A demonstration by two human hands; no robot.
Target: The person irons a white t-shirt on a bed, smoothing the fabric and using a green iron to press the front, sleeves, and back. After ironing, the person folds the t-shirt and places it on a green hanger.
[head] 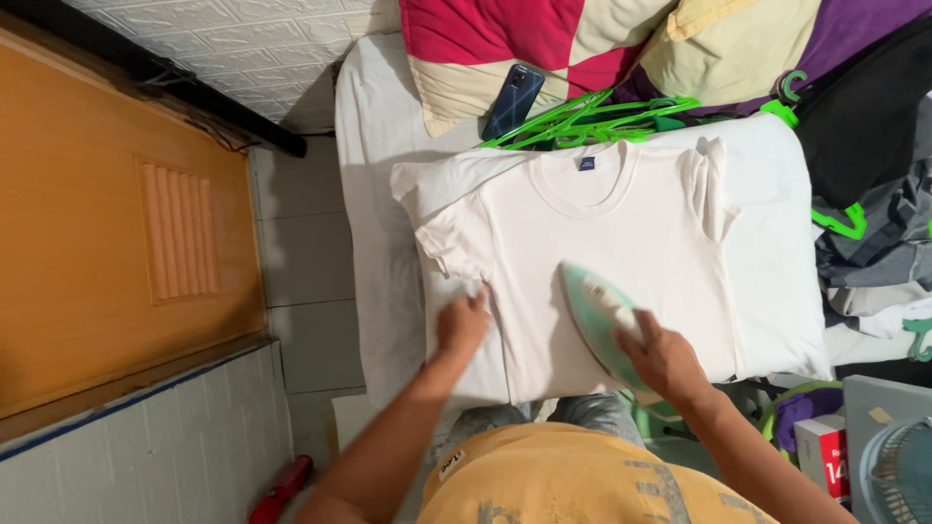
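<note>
A white t-shirt [592, 243] lies spread flat on a white padded surface [374, 126], collar toward the far side. My right hand [663, 359] grips the handle of a light green and white iron [600, 318], which rests sole-down on the shirt's lower middle. My left hand [462, 325] lies flat on the shirt's left side near the hem, fingers pressed against the cloth, holding nothing.
Green plastic hangers [592, 121] and a dark blue phone [512, 100] lie beyond the collar, next to a red and cream pillow [505, 44]. Piled clothes [874, 243] sit at right, a fan [898, 475] at lower right. An orange door [107, 223] stands at left.
</note>
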